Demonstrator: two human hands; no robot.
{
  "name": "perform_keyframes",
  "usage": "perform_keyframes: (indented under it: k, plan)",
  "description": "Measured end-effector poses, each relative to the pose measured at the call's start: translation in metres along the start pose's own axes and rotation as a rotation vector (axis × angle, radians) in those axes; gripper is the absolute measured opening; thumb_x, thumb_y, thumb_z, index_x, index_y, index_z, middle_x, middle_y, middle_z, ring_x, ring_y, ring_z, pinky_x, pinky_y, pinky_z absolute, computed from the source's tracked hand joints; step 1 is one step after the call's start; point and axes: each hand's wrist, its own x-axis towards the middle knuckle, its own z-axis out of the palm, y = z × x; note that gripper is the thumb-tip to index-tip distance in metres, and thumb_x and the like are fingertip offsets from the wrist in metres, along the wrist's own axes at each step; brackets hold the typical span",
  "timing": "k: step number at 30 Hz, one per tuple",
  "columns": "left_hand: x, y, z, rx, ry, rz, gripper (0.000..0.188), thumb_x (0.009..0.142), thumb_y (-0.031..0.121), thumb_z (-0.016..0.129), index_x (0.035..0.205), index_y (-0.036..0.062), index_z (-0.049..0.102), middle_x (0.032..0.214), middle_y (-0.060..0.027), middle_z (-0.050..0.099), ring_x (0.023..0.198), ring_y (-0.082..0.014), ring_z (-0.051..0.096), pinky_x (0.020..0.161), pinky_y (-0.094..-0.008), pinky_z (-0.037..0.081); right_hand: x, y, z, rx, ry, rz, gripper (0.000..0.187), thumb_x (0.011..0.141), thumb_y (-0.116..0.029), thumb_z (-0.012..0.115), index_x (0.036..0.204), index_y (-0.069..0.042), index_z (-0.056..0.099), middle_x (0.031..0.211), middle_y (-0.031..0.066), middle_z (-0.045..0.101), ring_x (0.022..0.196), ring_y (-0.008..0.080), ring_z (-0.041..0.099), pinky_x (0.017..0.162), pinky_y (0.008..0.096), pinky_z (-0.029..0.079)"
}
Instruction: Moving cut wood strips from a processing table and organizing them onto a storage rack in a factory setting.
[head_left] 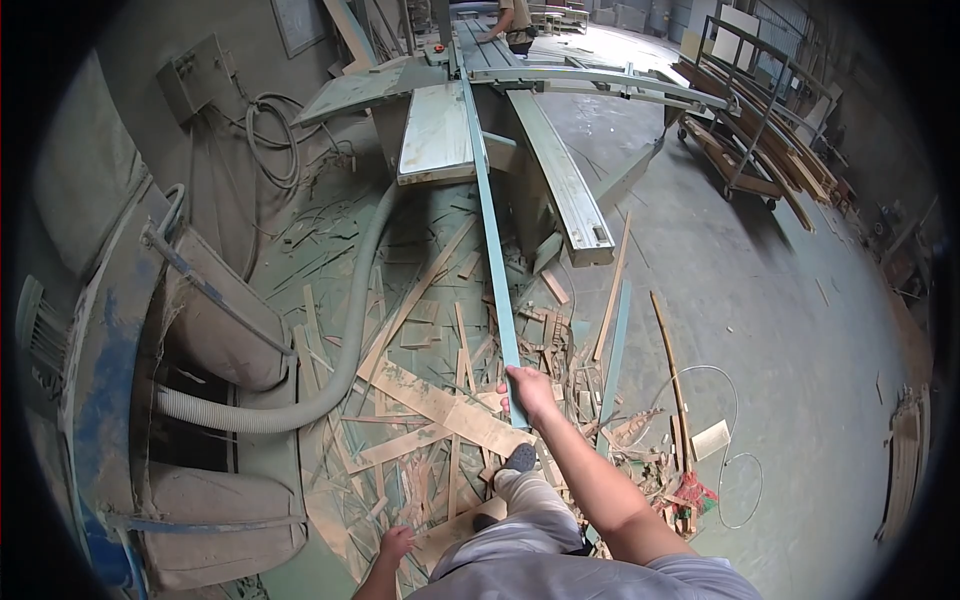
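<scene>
Evidently the right hand (528,390) is drawing a long, thin teal strip (490,230) off the panel saw's counter (436,130), fingers closed round its near end above the scrap-strewn floor (760,300). Judging by this, carrying on would call for a steady, straight pull. The right arm is reaching forward, extended; the left hand (396,545) is hanging low, fingers loosely curled, holding nothing.

Grey concrete floor (760,300), dusty. Heap of wood offcuts (450,400) strewn below saw bench (440,130). Grey ribbed hose (330,370) snaking across scraps. Loose wire loop (735,460) near right. Long slats (612,290) lying flat.
</scene>
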Motion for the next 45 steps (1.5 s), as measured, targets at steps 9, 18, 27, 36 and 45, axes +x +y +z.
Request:
perform_keyframes:
  k: [9, 18, 27, 36, 45]
  plan:
    - [0.0056, -0.0054, -0.0024, 0.0, -0.004, -0.003, 0.021, 0.082, 0.017, 0.059, 0.099, 0.004, 0.057, 0.079, -0.0046, 0.058, 0.061, -0.0143, 0.057, 0.049, -0.0254, 0.044, -0.0006, -0.0006, -0.0003, -0.018, 0.001, -0.002, 0.017, 0.089, -0.02, 0.048, 0.088, -0.003, 0.047, 0.065, 0.0092, 0.057, 0.041, 0.0179, 0.051, 0.036, 0.0305, 0.044]
    - [0.0007, -0.0021, -0.0013, 0.032, 0.009, -0.008, 0.023, 0.082, 0.019, 0.059, 0.1, 0.0047, 0.057, 0.082, -0.0044, 0.058, 0.065, -0.0153, 0.058, 0.05, -0.0261, 0.044, 0.0011, 0.0009, -0.0016, -0.006, -0.006, 0.002, 0.017, 0.089, -0.02, 0.047, 0.089, -0.003, 0.047, 0.066, 0.01, 0.057, 0.042, 0.0184, 0.052, 0.036, 0.0306, 0.045]
    - [0.0023, -0.0043, -0.0012, 0.059, 0.003, 0.0, 0.02, 0.082, 0.016, 0.055, 0.099, 0.0052, 0.057, 0.081, -0.0038, 0.06, 0.065, -0.0147, 0.058, 0.055, -0.027, 0.048, 0.0016, 0.0006, -0.0018, 0.0, -0.011, 0.016, 0.017, 0.09, -0.019, 0.046, 0.089, -0.003, 0.047, 0.066, 0.0098, 0.057, 0.042, 0.0179, 0.052, 0.037, 0.0297, 0.045]
    - [0.0026, -0.0057, -0.0024, 0.076, 0.014, 0.013, 0.019, 0.082, 0.014, 0.054, 0.099, 0.0046, 0.057, 0.079, -0.0043, 0.06, 0.063, -0.0142, 0.057, 0.053, -0.0265, 0.048, 0.0023, 0.001, -0.0039, -0.004, -0.008, 0.018, 0.017, 0.089, -0.019, 0.046, 0.09, -0.002, 0.046, 0.066, 0.01, 0.056, 0.042, 0.0182, 0.052, 0.037, 0.0298, 0.045]
    - [-0.0003, -0.0031, -0.0026, 0.077, 0.007, 0.027, 0.017, 0.084, 0.015, 0.053, 0.096, 0.0035, 0.056, 0.077, -0.0043, 0.058, 0.06, -0.0132, 0.055, 0.051, -0.0256, 0.047, 0.0007, 0.0002, -0.0025, -0.003, -0.003, 0.024, 0.018, 0.089, -0.019, 0.047, 0.09, -0.002, 0.046, 0.067, 0.0109, 0.057, 0.042, 0.0187, 0.052, 0.037, 0.0299, 0.045]
